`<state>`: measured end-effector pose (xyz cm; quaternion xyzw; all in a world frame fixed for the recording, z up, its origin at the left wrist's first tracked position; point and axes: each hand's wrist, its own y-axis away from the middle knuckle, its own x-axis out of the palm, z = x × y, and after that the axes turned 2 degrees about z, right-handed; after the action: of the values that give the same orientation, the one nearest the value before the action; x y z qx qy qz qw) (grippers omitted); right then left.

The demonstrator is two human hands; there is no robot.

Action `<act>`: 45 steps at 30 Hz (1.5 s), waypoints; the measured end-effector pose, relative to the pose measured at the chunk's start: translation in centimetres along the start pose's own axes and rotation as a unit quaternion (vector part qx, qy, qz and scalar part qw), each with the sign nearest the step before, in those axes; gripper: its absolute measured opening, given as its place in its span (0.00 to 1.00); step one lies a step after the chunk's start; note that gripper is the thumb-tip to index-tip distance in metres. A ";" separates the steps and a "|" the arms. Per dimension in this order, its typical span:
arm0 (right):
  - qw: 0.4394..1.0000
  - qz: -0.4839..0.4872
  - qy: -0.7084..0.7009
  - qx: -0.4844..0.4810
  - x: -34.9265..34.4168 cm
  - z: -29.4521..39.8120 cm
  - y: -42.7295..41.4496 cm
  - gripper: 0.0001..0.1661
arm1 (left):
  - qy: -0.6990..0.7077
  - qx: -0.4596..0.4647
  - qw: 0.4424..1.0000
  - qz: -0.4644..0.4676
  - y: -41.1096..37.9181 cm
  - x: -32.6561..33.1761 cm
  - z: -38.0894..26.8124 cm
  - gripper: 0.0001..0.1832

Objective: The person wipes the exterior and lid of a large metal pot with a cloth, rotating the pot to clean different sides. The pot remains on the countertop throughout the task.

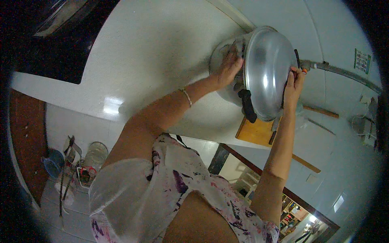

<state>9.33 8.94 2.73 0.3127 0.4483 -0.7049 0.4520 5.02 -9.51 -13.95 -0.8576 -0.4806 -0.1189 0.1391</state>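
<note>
A large shiny metal pot [219, 65] is at the wall side of the white counter, its domed metal lid [264, 70] tilted towards the right of the view. My left hand [228, 71] lies against the pot's side just below the rim, thumb towards the lid. Near it, a black side handle [248, 106] sticks out from the pot. At the lid's top, my right hand [294, 86] has its fingers closed around a dark knob, mostly hidden by the hand. A small orange piece shows beside those fingertips. Whether the pot's base rests on the counter cannot be told.
The white counter [146, 60] carries a black cooktop [70, 51] at upper left. A yellow wooden board [253, 132] lies by the counter's edge, below the pot. Along the wall runs a grey pipe [343, 71]. Down on the tiled floor stand a blue basket [53, 164] and other containers.
</note>
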 end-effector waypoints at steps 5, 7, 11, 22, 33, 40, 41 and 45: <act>0.999 -0.001 0.037 -0.023 -0.2 0.0 -0.3 0.10 | 0.082 0.019 0.991 0.105 -9.5 -3.5 2.7 0.43; 0.999 -0.007 0.034 -0.031 -0.2 0.2 0.2 0.10 | 0.161 -0.006 0.985 0.056 -11.1 -2.8 0.7 0.43; 0.998 0.004 0.043 -0.040 -0.1 0.4 -0.1 0.10 | 0.083 -0.035 0.993 0.071 -8.9 -3.8 -3.0 0.43; 0.995 0.005 0.072 -0.071 0.2 -2.7 -0.8 0.12 | 0.190 0.112 0.975 -0.035 7.9 2.5 -3.1 0.29; 0.987 -0.015 0.113 -0.112 -0.2 -3.6 -1.6 0.10 | -0.076 -0.001 0.997 -0.013 12.3 2.8 -1.8 0.20; 0.993 0.001 0.070 -0.099 0.2 -0.9 -1.1 0.12 | -0.184 0.239 0.932 -0.200 3.0 2.6 5.7 0.18; 0.994 0.003 0.068 -0.082 0.1 -1.0 -0.9 0.12 | -0.183 0.231 0.938 -0.184 2.0 1.9 5.9 0.19; 0.991 -0.007 0.109 -0.076 0.1 -2.0 -0.6 0.11 | -0.171 0.189 0.953 -0.162 -2.0 -0.9 4.2 0.25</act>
<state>8.85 10.86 2.02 0.3494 0.5490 -0.6337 0.4182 3.13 -7.79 -17.94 -0.7337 -0.6436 0.1011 0.1931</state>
